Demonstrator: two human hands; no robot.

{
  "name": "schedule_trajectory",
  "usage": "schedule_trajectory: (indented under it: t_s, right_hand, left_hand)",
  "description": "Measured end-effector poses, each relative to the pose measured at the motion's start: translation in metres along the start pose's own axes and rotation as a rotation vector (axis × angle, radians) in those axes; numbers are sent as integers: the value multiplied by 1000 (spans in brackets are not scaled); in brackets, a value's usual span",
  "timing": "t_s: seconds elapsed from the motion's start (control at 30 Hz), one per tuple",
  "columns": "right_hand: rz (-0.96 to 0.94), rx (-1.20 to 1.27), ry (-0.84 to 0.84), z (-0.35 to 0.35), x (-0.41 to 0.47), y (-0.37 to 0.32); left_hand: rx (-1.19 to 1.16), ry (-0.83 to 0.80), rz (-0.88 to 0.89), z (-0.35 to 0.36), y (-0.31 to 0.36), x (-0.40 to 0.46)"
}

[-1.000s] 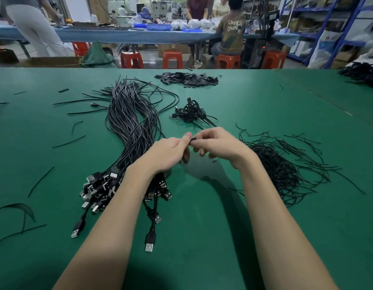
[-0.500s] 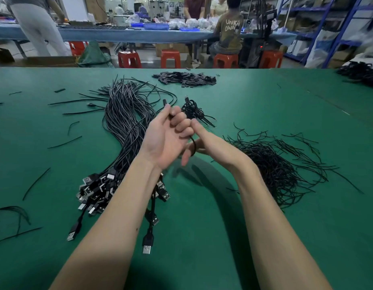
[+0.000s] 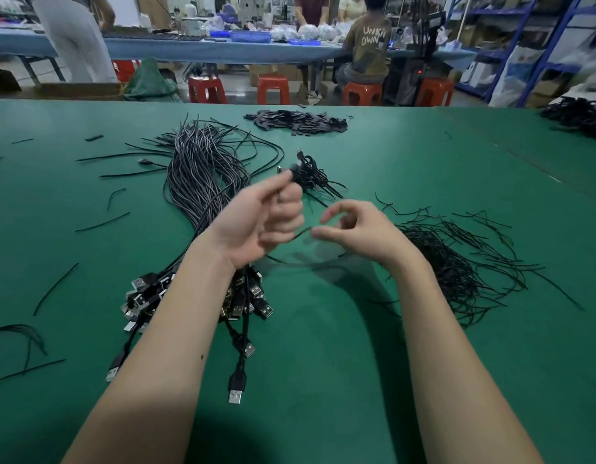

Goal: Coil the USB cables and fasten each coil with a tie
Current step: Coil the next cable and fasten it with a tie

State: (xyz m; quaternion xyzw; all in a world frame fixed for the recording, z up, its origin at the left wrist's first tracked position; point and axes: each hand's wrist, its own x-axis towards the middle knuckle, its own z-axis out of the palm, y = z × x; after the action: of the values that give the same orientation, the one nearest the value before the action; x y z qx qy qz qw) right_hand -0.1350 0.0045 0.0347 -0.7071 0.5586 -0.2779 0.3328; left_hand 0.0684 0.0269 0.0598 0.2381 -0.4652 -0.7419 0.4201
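Cable runs between both hands above the counter: left hand curls around it, right hand pinches it.

Lying on the table: bundle of USB cables left of centre, plugs toward the near edge; heap of ties on the right; small coiled cable pile between them, farther back; flat pieces near the far edge.

Even, bright overhead light falls on the green table, casting soft shadows under both arms. Motion blur smears the hands. Wide-angle distortion bends the edges; the background is slightly soft.
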Motion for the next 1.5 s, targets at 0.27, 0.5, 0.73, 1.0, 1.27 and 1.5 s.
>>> schedule_trajectory:
  t_s: [0.27,0.5,0.73,1.0,1.27,1.5]
  right_hand:
    - [-139,443,274,0,2,-36]
    - [-174,320,125,-1,-6,-47]
    - [-171,673,-253,1,-12,-50]
    - [-3,568,-653,8,-15,-29]
    - [20,449,-262,10,-4,-9]
    - [113,490,74,5,11,-18]
  left_hand:
    - [511,301,-85,5,-19,18]
    - [724,510,156,-10,-21,26]
    - [159,378,238,7,-17,25]
    - [-319,183,334,9,1,7]
    - [-203,23,191,6,6,-1]
    - [348,-44,-184,7,2,-4]
